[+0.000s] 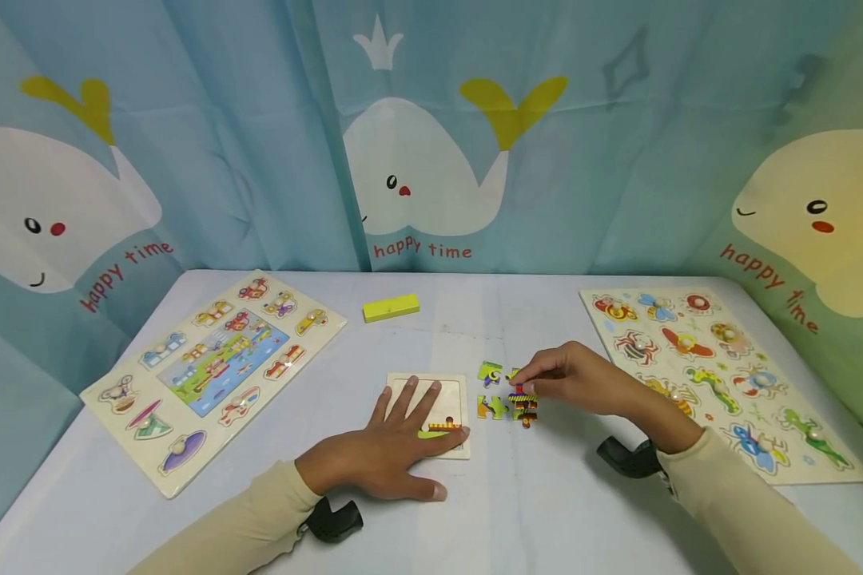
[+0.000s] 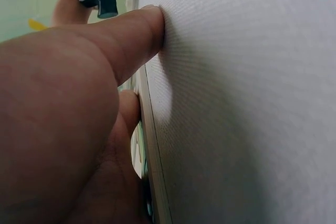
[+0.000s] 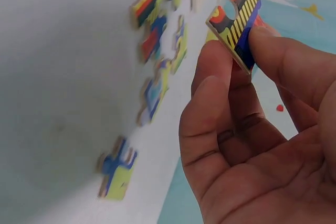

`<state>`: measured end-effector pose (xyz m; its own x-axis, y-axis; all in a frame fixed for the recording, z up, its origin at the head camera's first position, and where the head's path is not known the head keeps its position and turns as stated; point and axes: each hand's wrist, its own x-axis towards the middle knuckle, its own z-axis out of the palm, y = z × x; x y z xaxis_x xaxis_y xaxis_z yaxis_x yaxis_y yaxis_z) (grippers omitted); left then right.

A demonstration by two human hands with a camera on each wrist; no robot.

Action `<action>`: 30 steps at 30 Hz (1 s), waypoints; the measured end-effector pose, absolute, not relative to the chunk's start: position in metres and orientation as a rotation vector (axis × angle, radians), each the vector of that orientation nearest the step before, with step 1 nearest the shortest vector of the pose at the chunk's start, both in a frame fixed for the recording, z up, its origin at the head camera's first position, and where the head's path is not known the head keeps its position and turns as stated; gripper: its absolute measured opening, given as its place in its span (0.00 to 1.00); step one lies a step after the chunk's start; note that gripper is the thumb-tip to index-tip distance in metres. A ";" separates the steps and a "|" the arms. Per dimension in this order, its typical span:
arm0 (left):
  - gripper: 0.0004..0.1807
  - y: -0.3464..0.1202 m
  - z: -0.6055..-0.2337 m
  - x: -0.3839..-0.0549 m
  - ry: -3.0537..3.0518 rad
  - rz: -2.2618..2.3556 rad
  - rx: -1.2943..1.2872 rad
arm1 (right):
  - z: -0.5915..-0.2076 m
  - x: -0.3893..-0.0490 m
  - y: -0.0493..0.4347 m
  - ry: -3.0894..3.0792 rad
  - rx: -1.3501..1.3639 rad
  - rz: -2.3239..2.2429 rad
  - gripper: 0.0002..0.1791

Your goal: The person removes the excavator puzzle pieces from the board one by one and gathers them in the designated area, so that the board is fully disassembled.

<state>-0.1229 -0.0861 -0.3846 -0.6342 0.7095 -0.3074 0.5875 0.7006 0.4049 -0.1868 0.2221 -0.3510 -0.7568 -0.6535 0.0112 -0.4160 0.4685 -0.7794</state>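
My left hand (image 1: 395, 447) lies palm down with spread fingers over a small square puzzle board (image 1: 451, 399), covering much of it. A strip of red, yellow and green picture shows beneath the fingers. In the left wrist view, the thumb (image 2: 136, 35) reaches onto the white tabletop beside the board's edge. Right of the board, my right hand (image 1: 590, 379) pinches a jigsaw piece (image 3: 241, 30) between thumb and forefinger. Black, red, yellow-striped and blue print covers that piece. Several loose jigsaw pieces (image 1: 492, 407) lie close under this hand, among them a blue and green one (image 3: 118, 177).
A peg puzzle board with vehicles and toys (image 1: 259, 391) lies at the left. Another peg board, printed with insects (image 1: 662, 343), occupies the right side. Behind the small board sits a yellow block (image 1: 391, 308). A whale-patterned curtain (image 1: 431, 160) hangs behind the table.
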 end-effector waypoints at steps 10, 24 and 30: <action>0.39 -0.086 -0.385 -0.123 2.458 0.386 0.988 | -0.350 -0.184 0.240 2.418 -0.797 -1.103 0.09; 0.39 -0.086 -0.385 -0.125 2.448 0.397 0.973 | -0.354 -0.187 0.255 2.343 -0.745 -1.090 0.05; 0.39 -0.086 -0.387 -0.125 2.447 0.400 0.969 | -0.359 -0.187 0.257 2.290 -0.787 -1.075 0.05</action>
<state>-0.1252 -0.0861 -0.3868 -0.6370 0.7010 -0.3205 0.5623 0.7070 0.4288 -0.1873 0.2570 -0.3592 -0.7152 -0.6748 -0.1822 -0.2909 0.5243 -0.8003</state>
